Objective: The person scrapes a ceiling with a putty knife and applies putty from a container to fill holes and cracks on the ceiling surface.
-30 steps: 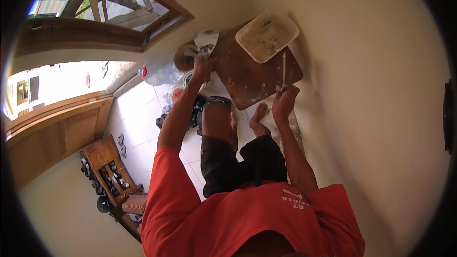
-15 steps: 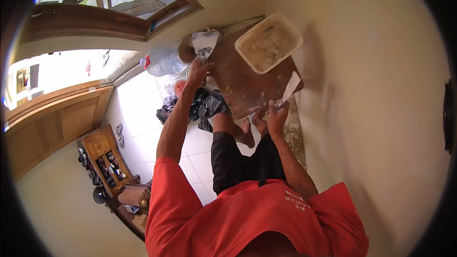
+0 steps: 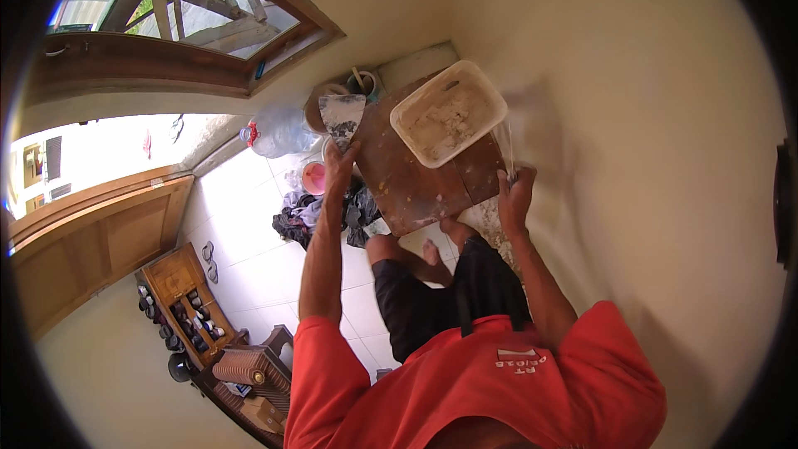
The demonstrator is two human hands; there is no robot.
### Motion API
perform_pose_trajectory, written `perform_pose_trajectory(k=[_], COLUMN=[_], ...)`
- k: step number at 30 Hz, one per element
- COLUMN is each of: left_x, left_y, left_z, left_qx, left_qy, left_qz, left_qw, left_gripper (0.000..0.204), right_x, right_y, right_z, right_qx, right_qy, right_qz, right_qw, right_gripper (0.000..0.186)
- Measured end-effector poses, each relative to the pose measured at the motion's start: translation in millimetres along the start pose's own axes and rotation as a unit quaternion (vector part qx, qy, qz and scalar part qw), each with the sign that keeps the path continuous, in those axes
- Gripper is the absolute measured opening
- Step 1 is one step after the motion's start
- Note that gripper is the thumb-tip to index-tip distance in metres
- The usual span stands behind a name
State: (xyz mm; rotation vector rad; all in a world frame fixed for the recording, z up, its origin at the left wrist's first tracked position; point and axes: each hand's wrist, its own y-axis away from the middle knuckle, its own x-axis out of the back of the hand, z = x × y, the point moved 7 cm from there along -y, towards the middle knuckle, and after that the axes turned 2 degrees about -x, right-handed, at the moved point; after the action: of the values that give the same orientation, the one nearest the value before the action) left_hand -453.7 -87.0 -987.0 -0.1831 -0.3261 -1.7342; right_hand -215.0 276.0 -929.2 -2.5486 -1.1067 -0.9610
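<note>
While wearing a red shirt (image 3: 449,382) and black shorts (image 3: 486,283), hold both hands well apart and closed on separate tools. With the left hand (image 3: 339,165), grip a broad scraper (image 3: 342,116), pointing its pale, dark-smeared face away from the red shirt, beside the left edge of a brown board (image 3: 411,191). With the right hand (image 3: 519,193), clasp a second blade (image 3: 511,145), thin and pale, turned nearly edge-on and too blurred to make out fully, by the board's right edge, near the cream wall (image 3: 648,158). Between the two tools, see an off-white tub (image 3: 416,148) resting on the board, with crumbly pale residue (image 3: 453,123) and a small dark piece (image 3: 451,86) inside. To the left of the board, notice dark crumpled bundles (image 3: 303,214) on the white tiled floor (image 3: 249,224), just beside a pink container (image 3: 313,177); cannot tell whether touching. Past that, see a clear bottle (image 3: 283,137) with a red cap (image 3: 250,135), and, behind the scraper, a round pot (image 3: 372,83) with a stick in it. Farther off, find sandals (image 3: 207,249) near a shoe cabinet (image 3: 172,278), a wooden door (image 3: 100,237), and, at upper left, a brown-framed window (image 3: 150,54) with timber beams (image 3: 160,10) outside.
</note>
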Motion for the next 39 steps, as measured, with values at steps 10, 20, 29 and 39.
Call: perform_pose_trajectory(k=[10, 20, 29, 39], left_x=[80, -123, -204, -207], left_y=[-49, -102, -85, -89], left_z=[179, 172, 201, 168], left_qx=[-0.025, -0.082, -0.048, 0.015], left_qy=[-0.182, -0.261, -0.111, -0.134], left_qz=[-0.082, -0.284, -0.320, -0.401], left_qw=[0.980, 0.919, 0.940, 0.906], left_gripper=[0.025, 0.045, 0.065, 0.074], right_x=[-13, -3, 14, -8], right_y=[3, 39, 60, 45], right_z=[61, 86, 52, 40], right_qx=[0.006, -0.026, -0.092, -0.133], right_qy=[-0.070, -0.016, -0.137, -0.166], right_qz=[-0.022, -0.050, 0.085, 0.080], right_qw=[0.997, 0.998, 0.983, 0.974], right_gripper=[0.021, 0.029, 0.036, 0.037])
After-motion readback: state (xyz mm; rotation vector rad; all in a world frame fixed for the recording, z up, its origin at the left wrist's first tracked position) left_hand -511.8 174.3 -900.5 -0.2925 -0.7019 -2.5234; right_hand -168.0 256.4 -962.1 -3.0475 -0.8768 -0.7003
